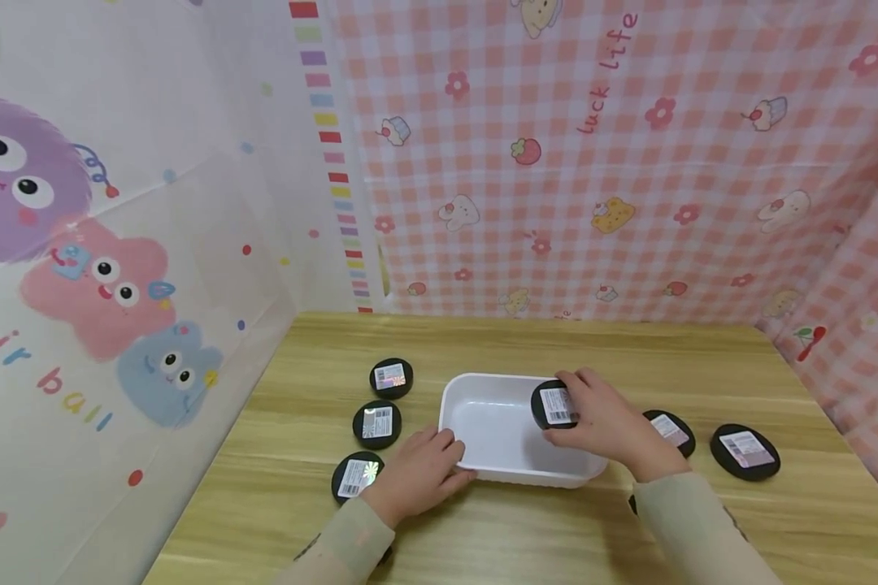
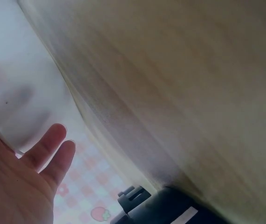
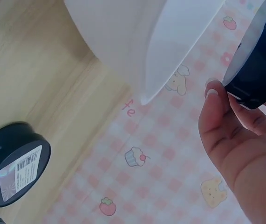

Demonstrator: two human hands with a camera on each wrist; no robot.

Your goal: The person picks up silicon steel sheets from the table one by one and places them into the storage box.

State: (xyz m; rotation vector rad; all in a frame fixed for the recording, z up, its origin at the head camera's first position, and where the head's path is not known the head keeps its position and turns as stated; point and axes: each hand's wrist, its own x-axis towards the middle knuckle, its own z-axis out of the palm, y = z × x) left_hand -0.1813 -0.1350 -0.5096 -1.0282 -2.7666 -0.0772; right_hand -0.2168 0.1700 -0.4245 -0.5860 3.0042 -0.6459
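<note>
My left hand (image 1: 423,471) holds the near left corner of a white plastic tub (image 1: 497,467), with fingertips over its rim. In the left wrist view the tub's pale wall (image 2: 21,93) lies behind the loosely bent fingers. Over the tub's right part, my right hand (image 1: 600,418) grips a round black container (image 1: 554,405) by its edge, its white barcode label facing up. The right wrist view shows this container's black side and a pale face, with thumb and fingers around its edge. The tub's inside floor is bare where it shows.
Three more labelled round black containers (image 1: 376,424) form a column left of the tub. To the right lie another (image 1: 745,452) and one (image 1: 669,431) partly behind my right wrist. Dark edges peek out under both sleeves. Patterned cloths (image 1: 556,187) hang around the wooden table (image 1: 527,552).
</note>
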